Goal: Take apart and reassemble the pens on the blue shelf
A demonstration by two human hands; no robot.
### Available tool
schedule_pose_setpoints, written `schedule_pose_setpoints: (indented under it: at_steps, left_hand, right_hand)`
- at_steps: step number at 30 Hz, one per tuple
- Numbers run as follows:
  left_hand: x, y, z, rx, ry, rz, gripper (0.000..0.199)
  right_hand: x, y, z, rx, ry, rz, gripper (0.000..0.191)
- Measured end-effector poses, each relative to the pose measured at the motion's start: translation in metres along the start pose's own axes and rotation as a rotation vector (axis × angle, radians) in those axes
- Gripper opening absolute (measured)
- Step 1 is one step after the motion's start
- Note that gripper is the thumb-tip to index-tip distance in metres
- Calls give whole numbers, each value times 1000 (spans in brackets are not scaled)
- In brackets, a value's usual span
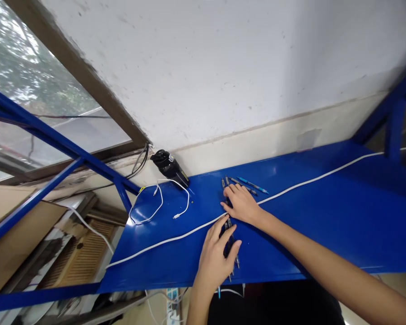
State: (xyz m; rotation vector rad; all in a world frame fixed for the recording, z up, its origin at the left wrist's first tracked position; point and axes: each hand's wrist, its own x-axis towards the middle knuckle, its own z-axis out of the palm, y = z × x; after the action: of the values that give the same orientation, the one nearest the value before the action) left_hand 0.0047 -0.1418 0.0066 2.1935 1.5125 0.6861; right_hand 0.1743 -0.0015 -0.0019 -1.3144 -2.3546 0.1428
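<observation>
On the blue shelf (311, 225), my left hand (217, 253) rests over several dark pens (229, 241) at the front edge, fingers apart. Their tips stick out below the hand, and a blue pen end (219, 292) shows past the shelf edge. Just beyond, my right hand (242, 203) has its fingers curled down on more grey pens (225, 181); its fingertips partly hide them. A light blue pen (253, 185) and a dark pen lie beside that hand. Between the hands runs a white cable (176, 238).
A black bottle (171, 169) leans by the wall at the back. Left of the hands lies a thin white charging cable (188, 198). Blue metal frame bars (54, 140) stand at the left, beside a window (47, 85). A power strip (173, 307) is below the front edge.
</observation>
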Motion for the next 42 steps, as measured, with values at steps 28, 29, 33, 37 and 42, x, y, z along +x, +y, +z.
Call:
schedule_pose_setpoints:
  at_steps: [28,29,33,37,42]
  left_hand:
    - [155,-39,-11,-619,458,-136,33]
    - [162,-48,-6,-598,464,-151,31]
    - [163,-72,9,-254,344,-93,17]
    - [148,-72,6,-74,306,-36,17]
    - [144,-76,-5,211,412,-150,28]
  right_hand:
    - [2,9,-2,-54,-8,0,32]
    - [2,8,-1,-46,-1,-14,40]
    - [-3,3,2,-20,-25,-91,56]
    - [-3,0,5,29,-46,-91,32]
    - [0,4,6,97,-56,-72,17]
